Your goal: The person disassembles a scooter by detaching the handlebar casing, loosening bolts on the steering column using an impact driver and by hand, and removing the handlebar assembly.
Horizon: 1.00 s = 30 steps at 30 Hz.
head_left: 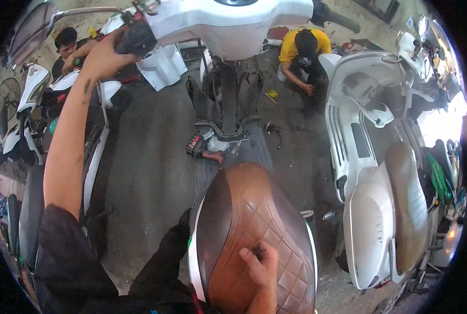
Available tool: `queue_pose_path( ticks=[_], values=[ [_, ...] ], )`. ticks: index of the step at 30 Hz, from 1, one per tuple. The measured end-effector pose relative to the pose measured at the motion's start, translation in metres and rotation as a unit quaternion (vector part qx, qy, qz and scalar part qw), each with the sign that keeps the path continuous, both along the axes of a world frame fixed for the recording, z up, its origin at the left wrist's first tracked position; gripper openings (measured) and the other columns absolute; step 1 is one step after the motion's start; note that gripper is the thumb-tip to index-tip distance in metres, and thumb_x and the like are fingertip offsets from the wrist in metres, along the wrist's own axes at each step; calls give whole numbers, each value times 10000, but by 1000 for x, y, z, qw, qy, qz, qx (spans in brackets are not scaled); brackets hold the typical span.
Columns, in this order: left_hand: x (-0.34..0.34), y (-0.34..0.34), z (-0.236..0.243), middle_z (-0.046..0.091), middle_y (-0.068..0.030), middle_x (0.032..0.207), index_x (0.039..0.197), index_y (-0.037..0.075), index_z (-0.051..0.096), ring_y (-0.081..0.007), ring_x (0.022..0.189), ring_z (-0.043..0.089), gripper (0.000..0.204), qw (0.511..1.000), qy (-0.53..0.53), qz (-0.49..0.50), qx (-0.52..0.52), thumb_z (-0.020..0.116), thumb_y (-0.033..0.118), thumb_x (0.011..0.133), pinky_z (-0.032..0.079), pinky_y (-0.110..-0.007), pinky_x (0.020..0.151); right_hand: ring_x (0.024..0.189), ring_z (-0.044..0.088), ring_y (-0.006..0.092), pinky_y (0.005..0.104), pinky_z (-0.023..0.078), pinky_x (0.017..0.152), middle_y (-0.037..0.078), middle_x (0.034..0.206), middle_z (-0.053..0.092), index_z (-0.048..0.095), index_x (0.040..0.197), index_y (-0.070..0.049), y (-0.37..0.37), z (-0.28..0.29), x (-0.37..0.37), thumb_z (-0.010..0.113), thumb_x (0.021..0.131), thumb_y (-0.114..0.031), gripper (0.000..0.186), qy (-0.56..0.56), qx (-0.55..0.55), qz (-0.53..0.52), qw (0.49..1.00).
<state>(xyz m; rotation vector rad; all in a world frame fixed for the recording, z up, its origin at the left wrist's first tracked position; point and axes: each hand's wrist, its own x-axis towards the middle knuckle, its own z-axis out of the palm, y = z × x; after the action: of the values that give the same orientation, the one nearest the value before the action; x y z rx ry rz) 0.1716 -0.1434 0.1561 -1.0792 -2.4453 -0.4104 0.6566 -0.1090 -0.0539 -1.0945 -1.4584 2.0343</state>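
Grey workshop floor (144, 172) spreads beneath a white scooter (233, 21). Left hand (105, 55) has its grip closed around the black handlebar end (136, 37) (arm stretched up); right hand (262, 267) rests loosely curled, holding nothing, on the brown quilted seat (249, 220).

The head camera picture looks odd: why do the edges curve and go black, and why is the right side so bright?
In the head view, fisheye distortion bends the white handlebar cover and mirror toward a black rim. Daylight glares at the right edge, washing out the parked white scooter. The left hand on the grip and the right hand on the brown quilted seat look slightly soft.
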Motion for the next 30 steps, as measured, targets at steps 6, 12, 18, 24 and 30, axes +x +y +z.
queue_pose_path(
  ticks=[6, 12, 18, 24, 30],
  values=[
    [93, -41, -36, 615, -209, 1144, 1265, 25, 478, -332, 1090, 588, 694, 993, -69, 13, 100, 716, 252, 654, 445, -363, 930, 575, 460, 65, 242, 389, 523, 2, 605, 538, 571, 696, -17, -11, 10, 18, 760, 791, -189, 273, -51, 70, 50, 995],
    [155, -29, -80, 612, -138, 955, 1028, 60, 580, -327, 947, 576, 399, 971, 167, -27, 169, 740, 116, 666, 448, -399, 846, 567, 478, 62, 236, 399, 518, 10, 603, 561, 593, 718, -8, -5, 21, 19, 742, 814, -176, 244, -75, 47, 68, 994],
    [85, -49, -42, 552, -164, 1149, 1102, 50, 577, -351, 1117, 496, 513, 960, 254, -32, 114, 786, 154, 645, 403, -415, 943, 570, 488, 64, 242, 405, 522, 17, 602, 567, 602, 727, -1, -13, 22, 21, 747, 810, -193, 255, -85, 14, 79, 993],
    [21, -23, -6, 463, -152, 1319, 1365, 145, 383, -364, 1246, 407, 854, 929, 301, 98, 194, 802, 357, 652, 309, -558, 1006, 575, 491, 90, 272, 411, 529, 32, 603, 563, 600, 711, 1, -13, 9, 16, 749, 806, -255, 312, -82, 44, 99, 991],
    [5, -14, 12, 479, -146, 1334, 1384, 175, 381, -354, 1237, 441, 869, 970, 234, 25, 54, 787, 404, 650, 307, -529, 1036, 593, 505, 102, 274, 415, 542, 47, 622, 583, 601, 721, 3, -16, -2, 19, 745, 813, -272, 324, -117, 67, 112, 985]
  ],
)
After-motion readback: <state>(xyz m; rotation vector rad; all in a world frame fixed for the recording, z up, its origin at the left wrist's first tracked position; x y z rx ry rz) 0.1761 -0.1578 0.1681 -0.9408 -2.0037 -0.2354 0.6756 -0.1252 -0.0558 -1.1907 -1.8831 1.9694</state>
